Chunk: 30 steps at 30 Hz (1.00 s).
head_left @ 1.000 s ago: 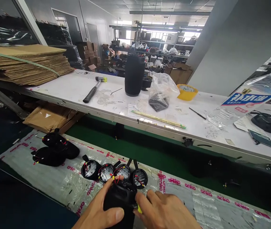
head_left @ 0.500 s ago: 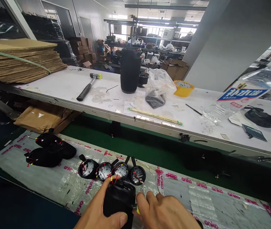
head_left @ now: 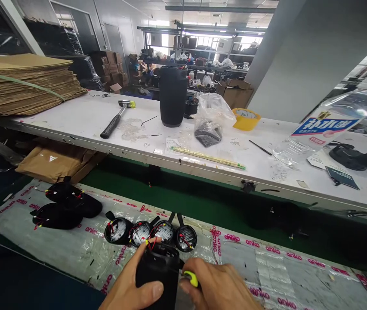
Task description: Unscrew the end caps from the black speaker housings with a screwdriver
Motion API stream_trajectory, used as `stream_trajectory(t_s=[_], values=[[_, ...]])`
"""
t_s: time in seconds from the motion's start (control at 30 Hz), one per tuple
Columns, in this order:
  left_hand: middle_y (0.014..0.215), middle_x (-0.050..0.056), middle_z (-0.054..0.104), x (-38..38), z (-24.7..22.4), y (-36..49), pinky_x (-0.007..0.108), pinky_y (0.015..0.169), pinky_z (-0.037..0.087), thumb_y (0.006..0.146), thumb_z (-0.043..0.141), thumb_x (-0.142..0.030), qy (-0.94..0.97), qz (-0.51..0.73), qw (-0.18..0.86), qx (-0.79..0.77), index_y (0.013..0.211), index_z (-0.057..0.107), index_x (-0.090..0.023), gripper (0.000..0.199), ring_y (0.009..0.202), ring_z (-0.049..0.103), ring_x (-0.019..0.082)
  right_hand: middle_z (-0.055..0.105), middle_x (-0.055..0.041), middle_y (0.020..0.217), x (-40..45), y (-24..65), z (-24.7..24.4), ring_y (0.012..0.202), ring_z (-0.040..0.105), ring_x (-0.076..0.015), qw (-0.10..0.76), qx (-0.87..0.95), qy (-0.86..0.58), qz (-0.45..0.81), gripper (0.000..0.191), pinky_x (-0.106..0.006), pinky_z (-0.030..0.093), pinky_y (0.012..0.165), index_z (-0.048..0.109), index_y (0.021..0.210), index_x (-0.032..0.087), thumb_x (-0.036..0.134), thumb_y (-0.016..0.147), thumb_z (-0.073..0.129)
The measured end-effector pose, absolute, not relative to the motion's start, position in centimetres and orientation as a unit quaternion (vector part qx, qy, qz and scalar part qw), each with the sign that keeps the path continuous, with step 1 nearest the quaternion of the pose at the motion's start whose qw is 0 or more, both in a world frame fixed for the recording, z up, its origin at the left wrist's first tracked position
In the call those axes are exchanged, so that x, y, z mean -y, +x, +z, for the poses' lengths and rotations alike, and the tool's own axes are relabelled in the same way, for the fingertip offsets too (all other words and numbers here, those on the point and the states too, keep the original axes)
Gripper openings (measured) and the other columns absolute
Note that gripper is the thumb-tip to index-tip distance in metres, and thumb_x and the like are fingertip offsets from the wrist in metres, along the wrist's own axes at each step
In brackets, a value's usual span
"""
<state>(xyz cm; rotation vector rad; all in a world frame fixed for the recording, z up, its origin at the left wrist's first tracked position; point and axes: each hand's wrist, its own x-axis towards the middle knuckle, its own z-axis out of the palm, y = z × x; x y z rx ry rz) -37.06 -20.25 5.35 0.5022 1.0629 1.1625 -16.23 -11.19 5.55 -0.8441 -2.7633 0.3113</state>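
Observation:
My left hand [head_left: 130,282] is wrapped round a black fabric-covered cylinder [head_left: 162,273], probably a speaker housing, with red wires and small connectors at its top end. In my right hand [head_left: 220,282], closed at the cylinder's right side, is a tool with a yellow-green and dark handle [head_left: 191,277]; its working tip is hard to make out. Just beyond the cylinder stand several similar black cylinders [head_left: 186,238], open end up, with red wires inside. More black cylinders [head_left: 57,215] lie on their sides to the left.
Plastic-wrapped sheeting [head_left: 235,258] with pink lettering covers the low surface. On the white bench [head_left: 151,142] are a hammer [head_left: 115,122], an upright black cylinder [head_left: 172,97], a plastic bag [head_left: 211,120], a yellow tape dispenser [head_left: 247,119] and a tilted bottle [head_left: 325,125]. Stacked cardboard [head_left: 25,86] sits left.
The cylinder and my left hand have shifted slightly left. My right hand has turned, so more of the tool's yellow-green handle shows. The view has moved a little.

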Motion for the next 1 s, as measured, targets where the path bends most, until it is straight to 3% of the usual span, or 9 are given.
stream_trajectory(t_s=[0.2,0.47,0.73,0.9,1.0], values=[[0.13,0.01,0.074,19.8,4.6,-37.2,0.045,0.108,0.047,0.07,0.088,-0.05,0.268,0.526,0.655,-0.471,0.142,0.05,-0.025,0.085,0.125,0.065,0.037,0.07,0.0082,0.079,10.8,-16.0,5.9,0.059,0.072,-0.0158,0.099,0.967,-0.232,0.045,0.033,-0.032,0.036,0.045,0.048,0.102,0.025,0.037,0.096,0.077],[0.142,0.01,0.067,19.8,4.3,-37.6,0.044,0.112,0.044,0.077,0.084,-0.05,0.322,0.489,0.657,-0.474,0.147,0.042,-0.026,0.085,0.127,0.062,0.033,0.067,0.0075,0.076,10.6,-16.3,5.9,0.056,0.069,-0.0153,0.059,0.976,-0.21,0.017,0.035,-0.034,0.035,0.044,0.044,0.097,0.026,0.039,0.096,0.076],[0.133,0.012,0.071,19.9,4.2,-37.9,0.048,0.108,0.047,0.077,0.081,-0.058,0.352,0.448,0.644,-0.511,0.149,0.033,-0.024,0.093,0.119,0.066,0.033,0.063,0.0066,0.07,11.0,-16.5,4.8,0.046,0.062,-0.0177,0.069,0.975,-0.209,-0.034,0.041,-0.037,0.02,0.04,0.04,0.095,0.027,0.039,0.089,0.079],[0.153,0.015,0.058,20.1,3.8,-37.9,0.051,0.122,0.031,0.076,0.082,-0.058,0.358,0.444,0.626,-0.532,0.152,0.033,-0.023,0.097,0.141,0.052,0.036,0.062,0.006,0.066,11.2,-16.7,5.1,0.043,0.062,-0.0185,0.065,0.974,-0.212,-0.042,0.043,-0.038,0.014,0.04,0.041,0.091,0.027,0.039,0.086,0.082],[0.154,0.015,0.056,20.2,3.8,-37.8,0.051,0.122,0.033,0.076,0.083,-0.058,0.36,0.439,0.631,-0.529,0.153,0.033,-0.023,0.099,0.141,0.051,0.036,0.062,0.0062,0.065,11.2,-16.7,5.3,0.042,0.061,-0.0179,0.057,0.975,-0.21,-0.039,0.042,-0.038,0.012,0.04,0.041,0.089,0.027,0.041,0.087,0.081]])
